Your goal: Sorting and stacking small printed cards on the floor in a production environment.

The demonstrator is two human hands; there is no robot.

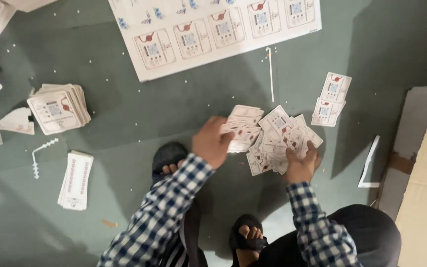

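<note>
I squat over a green floor. My left hand point(212, 141) grips a few small white printed cards point(243, 129) and holds them just above the floor. My right hand point(301, 163) rests on a loose heap of the same cards point(278, 139), fingers spread over its near edge. Both sleeves are blue and white check. My feet in dark sandals point(169, 157) sit just below the hands.
A large uncut printed sheet point(213, 29) lies at the top. A neat card stack point(58, 108) and a striped tag stack point(76, 180) lie left. Two cards point(331, 99) sit right. Cardboard point(426, 188) borders the right edge. Paper strips and scraps litter the floor.
</note>
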